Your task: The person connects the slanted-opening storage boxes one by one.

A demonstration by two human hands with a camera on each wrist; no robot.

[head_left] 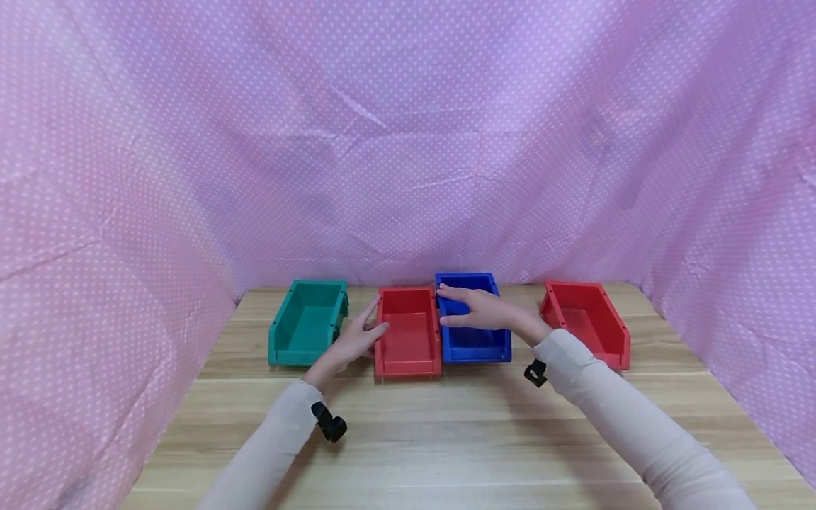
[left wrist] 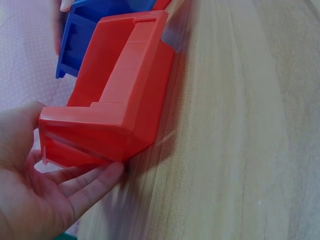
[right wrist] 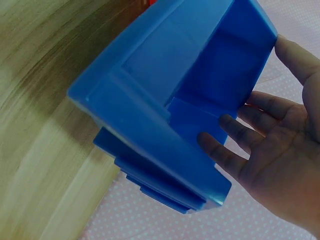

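Note:
My left hand holds the left wall of the middle red bin. In the left wrist view its thumb is at the rim and its fingers lie along the outer side. Beside that bin, almost against it, stands a blue bin, set slightly farther back. My right hand reaches over the blue bin, palm down, fingertips right at its left rim. The right wrist view shows the thumb spread from the fingers, which are fairly straight, close to the blue bin's edge. Both bins hold nothing visible.
A green bin stands left of my left hand, and another red bin stands at the right, partly behind my right wrist. All rest on the wooden table. Pink dotted cloth hangs behind and at both sides.

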